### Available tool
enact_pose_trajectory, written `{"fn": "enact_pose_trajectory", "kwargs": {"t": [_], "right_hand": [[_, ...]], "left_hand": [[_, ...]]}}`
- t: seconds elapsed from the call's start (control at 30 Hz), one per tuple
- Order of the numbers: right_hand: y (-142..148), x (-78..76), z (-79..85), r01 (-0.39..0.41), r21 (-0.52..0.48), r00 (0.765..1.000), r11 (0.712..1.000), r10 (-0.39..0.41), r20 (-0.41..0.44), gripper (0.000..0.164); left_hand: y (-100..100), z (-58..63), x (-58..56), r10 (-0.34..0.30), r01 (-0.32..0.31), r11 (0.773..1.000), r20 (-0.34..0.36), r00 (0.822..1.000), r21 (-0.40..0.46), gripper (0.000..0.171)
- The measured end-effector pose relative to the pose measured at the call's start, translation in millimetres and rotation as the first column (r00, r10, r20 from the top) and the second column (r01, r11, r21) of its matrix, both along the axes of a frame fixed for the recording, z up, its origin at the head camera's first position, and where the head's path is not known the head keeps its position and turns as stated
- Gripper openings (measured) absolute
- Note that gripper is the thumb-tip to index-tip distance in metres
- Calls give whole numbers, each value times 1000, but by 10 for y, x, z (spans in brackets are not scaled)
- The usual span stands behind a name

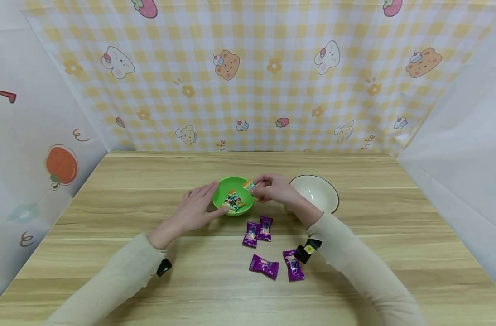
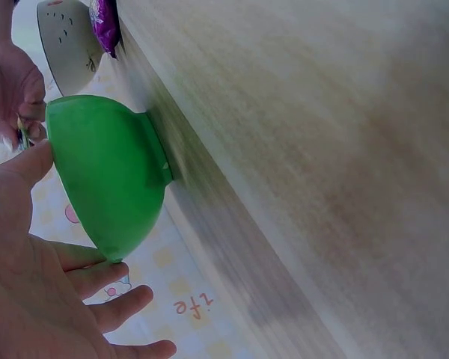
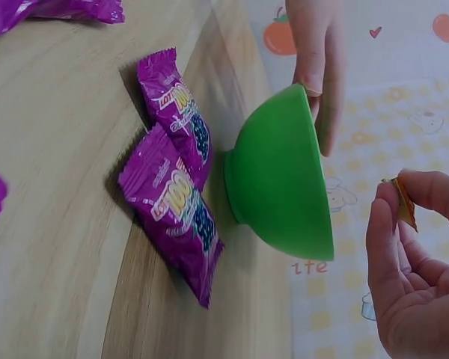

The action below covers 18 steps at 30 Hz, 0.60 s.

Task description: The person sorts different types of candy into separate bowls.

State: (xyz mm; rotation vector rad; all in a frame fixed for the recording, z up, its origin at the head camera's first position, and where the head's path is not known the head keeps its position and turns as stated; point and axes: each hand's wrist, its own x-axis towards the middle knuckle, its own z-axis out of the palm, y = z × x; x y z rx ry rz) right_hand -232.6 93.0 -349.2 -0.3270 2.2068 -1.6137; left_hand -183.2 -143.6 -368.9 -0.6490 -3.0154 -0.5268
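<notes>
A green bowl point(image 1: 232, 183) stands on the table with several small yellow-orange wrapped candies point(image 1: 237, 199) inside. My left hand point(image 1: 195, 210) is at its left side, thumb and fingertips touching the rim, the fingers spread and fairly straight. In the left wrist view, the thumb meets the near rim of the bowl point(image 2: 108, 176), while fingers reach its other side. Over the bowl's right edge, my right hand point(image 1: 274, 189) pinches one wrapped candy point(image 1: 249, 185) between thumb and index finger. That candy point(image 3: 405, 203) appears edge-on in the right wrist view, apart from the bowl.
A cream bowl with a dark rim point(image 1: 327, 188) stands behind my right forearm. Several purple candy packets lie in front of the green bowl, including one nearby point(image 1: 251, 234), one sideways point(image 1: 264, 266) and one by the right wrist strap point(image 1: 292, 267). Patterned cloth hangs behind the table point(image 1: 170, 167).
</notes>
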Motion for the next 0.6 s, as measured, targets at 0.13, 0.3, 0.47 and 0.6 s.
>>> {"fn": "enact_pose_trajectory", "kwargs": {"t": [0.13, 0.3, 0.47, 0.6], "right_hand": [[-83, -20, -19, 26, -24, 1000, 999, -25, 12, 25], [-147, -24, -10, 20, -45, 1000, 999, -19, 10, 27], [-158, -21, 7, -4, -58, 1000, 998, 4, 0, 32], [-150, -33, 8, 1, -66, 1000, 998, -1, 8, 31]], "left_hand": [[1, -1, -1, -2, 2, 1000, 1, 1000, 2, 80], [2, -2, 1, -1, 1, 1000, -1, 1000, 1, 80], [6, -2, 0, 0, 0, 1000, -4, 1000, 2, 80], [8, -2, 0, 3, -3, 1000, -4, 1000, 2, 80]]}}
